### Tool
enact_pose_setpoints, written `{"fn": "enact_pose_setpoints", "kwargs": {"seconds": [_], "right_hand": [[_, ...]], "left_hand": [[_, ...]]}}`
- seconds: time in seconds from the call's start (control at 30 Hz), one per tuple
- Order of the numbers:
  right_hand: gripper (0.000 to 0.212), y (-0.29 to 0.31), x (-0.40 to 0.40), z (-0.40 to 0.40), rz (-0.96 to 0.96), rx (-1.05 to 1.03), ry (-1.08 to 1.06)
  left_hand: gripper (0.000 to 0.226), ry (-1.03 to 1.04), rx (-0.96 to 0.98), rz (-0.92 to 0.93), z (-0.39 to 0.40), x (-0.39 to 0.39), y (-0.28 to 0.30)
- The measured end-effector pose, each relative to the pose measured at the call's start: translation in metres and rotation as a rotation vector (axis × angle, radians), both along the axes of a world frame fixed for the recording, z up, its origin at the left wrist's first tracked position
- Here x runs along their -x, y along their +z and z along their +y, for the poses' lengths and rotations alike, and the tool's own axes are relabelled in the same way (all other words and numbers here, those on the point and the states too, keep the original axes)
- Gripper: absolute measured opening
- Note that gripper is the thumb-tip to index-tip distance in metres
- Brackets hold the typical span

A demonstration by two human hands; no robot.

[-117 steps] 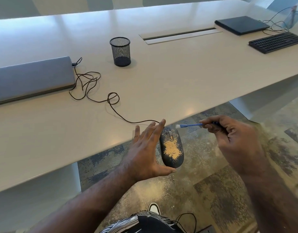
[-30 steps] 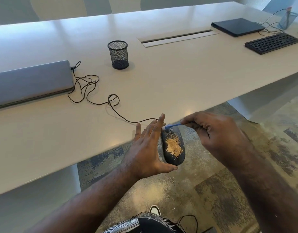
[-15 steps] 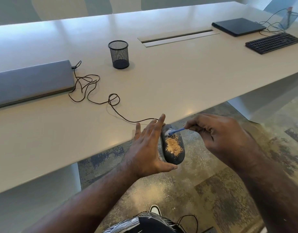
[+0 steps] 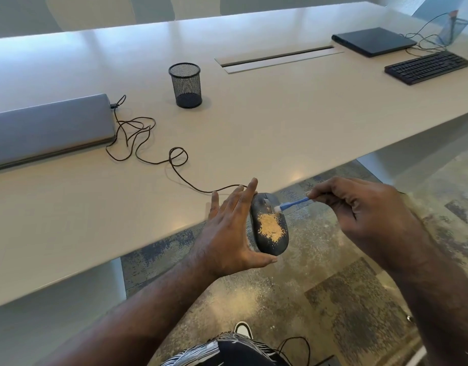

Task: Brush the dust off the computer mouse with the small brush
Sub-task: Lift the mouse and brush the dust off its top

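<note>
A black wired computer mouse is held just off the near edge of the table, above the floor. A patch of tan dust covers its back. My left hand grips it from the left, thumb under its rear and fingers stretched along its side. My right hand pinches a small blue brush. The brush's white bristle tip touches the mouse at the upper right edge of the dust, near the scroll wheel.
The mouse cable loops across the white table to a closed grey laptop at the left. A black mesh cup stands behind. A black keyboard and a dark laptop lie far right. Patterned floor lies below.
Over the last second the brush tip has moved from the mouse's front left across to its right side, and my right hand has drawn back to the right. The mouse stays held in place.
</note>
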State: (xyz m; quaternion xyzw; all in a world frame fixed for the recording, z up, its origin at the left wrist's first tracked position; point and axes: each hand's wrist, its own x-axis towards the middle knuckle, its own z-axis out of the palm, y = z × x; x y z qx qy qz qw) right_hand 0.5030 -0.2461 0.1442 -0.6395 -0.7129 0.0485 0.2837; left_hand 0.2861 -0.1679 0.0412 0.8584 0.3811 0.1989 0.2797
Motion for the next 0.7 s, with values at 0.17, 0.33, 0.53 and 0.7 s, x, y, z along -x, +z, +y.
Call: {"fn": "enact_pose_setpoints", "kwargs": {"seconds": [0.17,0.33,0.53,0.7], "right_hand": [[0.024,-0.001,0.005,0.0,-0.01,-0.01,0.027],[0.025,-0.004,-0.004,0.001,0.005,-0.02,-0.021],[0.024,-0.007,-0.001,0.001,0.006,-0.023,0.003],[0.023,-0.008,-0.008,-0.002,0.037,-0.02,-0.038]], "left_hand": [[0.141,0.015,0.002,-0.02,0.002,0.0,-0.001],[0.141,0.018,-0.003,-0.023,0.004,0.003,0.0],[0.14,0.025,-0.005,-0.038,0.007,0.002,0.0],[0.14,0.034,-0.011,-0.044,0.008,0.003,-0.001]]}}
